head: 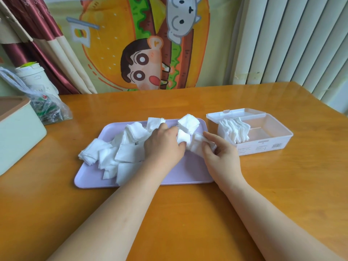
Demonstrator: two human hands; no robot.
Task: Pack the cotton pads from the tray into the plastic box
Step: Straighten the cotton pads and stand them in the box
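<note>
A lilac tray [188, 174] lies in the middle of the table with several piles of white square cotton pads [120, 153] on its left and back parts. My left hand [163, 144] rests over the tray's middle, its fingers closed on a small stack of pads [183, 137]. My right hand [220, 153] is at the tray's right edge, pinching another bunch of pads [197, 146]. To the right stands the clear plastic box [273, 140], lid open, with a row of pads [234, 130] standing on edge in its left end.
A pale green box with a brown rim [17, 132] sits at the left table edge. Behind it are a plastic bag of small packets [47, 108] and a white cup [35, 78]. A cartoon cloth hangs behind the table.
</note>
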